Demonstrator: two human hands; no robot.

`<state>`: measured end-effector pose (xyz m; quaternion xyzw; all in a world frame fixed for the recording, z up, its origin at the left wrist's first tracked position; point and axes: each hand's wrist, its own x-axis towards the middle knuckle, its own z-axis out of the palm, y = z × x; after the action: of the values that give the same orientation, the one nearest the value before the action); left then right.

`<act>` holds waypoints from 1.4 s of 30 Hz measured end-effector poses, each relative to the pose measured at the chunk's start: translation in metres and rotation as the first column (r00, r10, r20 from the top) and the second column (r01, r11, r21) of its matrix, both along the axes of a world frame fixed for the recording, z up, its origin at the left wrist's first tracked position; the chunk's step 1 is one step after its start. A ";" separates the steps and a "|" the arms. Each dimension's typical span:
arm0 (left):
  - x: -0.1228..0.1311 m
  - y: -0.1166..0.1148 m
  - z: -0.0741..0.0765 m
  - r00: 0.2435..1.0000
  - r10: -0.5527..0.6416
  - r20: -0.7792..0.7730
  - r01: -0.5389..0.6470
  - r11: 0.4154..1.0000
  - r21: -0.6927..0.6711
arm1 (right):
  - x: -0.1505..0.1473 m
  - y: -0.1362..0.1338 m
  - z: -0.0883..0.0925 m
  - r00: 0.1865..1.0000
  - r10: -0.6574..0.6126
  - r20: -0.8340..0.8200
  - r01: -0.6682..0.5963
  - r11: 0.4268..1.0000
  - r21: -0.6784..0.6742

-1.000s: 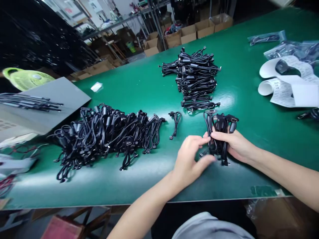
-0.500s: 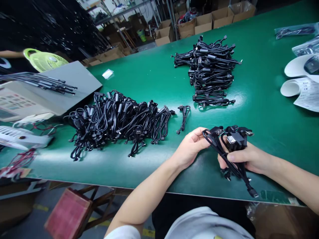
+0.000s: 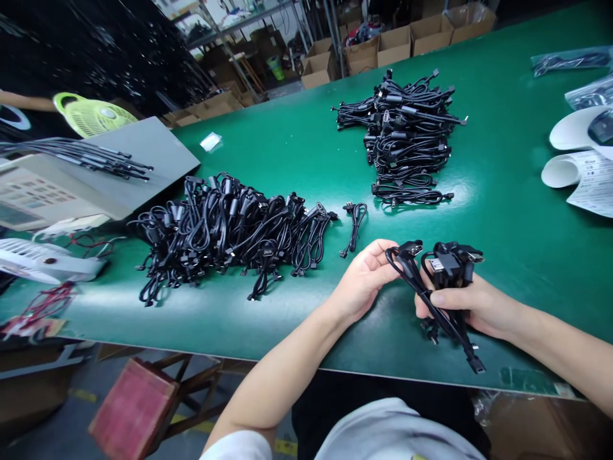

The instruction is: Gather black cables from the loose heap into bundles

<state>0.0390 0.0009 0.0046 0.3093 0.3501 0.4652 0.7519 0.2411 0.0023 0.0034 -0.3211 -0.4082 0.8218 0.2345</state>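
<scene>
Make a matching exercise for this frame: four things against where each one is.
Things:
1. small bundle of black cables
2. single looped black cable
3. sprawling heap of black cables
4. round lime-green plastic fan

Places:
A. far left, behind the grey panel
B. gripped in the right hand
C. alone on the green table, ahead of the left hand
D. spread out left of the single cable

Pairs: 1-B, 2-C, 3-D, 4-A

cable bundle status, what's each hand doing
right hand grip shut on cable bundle; left hand pinching one cable; near pile and far pile lie apart
</scene>
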 end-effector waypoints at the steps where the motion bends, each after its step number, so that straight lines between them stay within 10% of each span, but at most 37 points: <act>1: 0.000 0.000 0.000 1.000 0.002 0.001 -0.002 1.000 0.006 | 0.000 0.000 -0.001 1.000 0.002 0.003 -0.002 1.000 0.003; 14: -0.012 -0.001 0.008 0.968 0.003 -0.252 0.069 0.958 0.278 | -0.002 0.001 -0.004 0.998 -0.035 0.042 0.034 0.999 0.023; 21: -0.007 0.000 0.003 0.976 0.013 -0.216 0.028 0.982 0.185 | -0.002 0.001 -0.006 0.989 -0.127 0.074 0.122 0.991 0.059; 30: 0.007 -0.014 0.000 0.875 -0.391 -0.286 0.406 0.914 -0.006 | 0.002 0.015 0.007 0.797 -0.605 0.009 0.552 0.733 0.397; 42: 0.011 -0.020 -0.003 0.861 -0.364 -0.354 0.392 0.920 0.009 | -0.002 0.005 0.014 0.808 -0.589 0.019 0.511 0.717 0.475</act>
<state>0.0502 -0.0190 0.0015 0.4787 0.3902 0.2608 0.7420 0.2389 0.0074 0.0177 -0.4335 -0.4899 0.5672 0.5004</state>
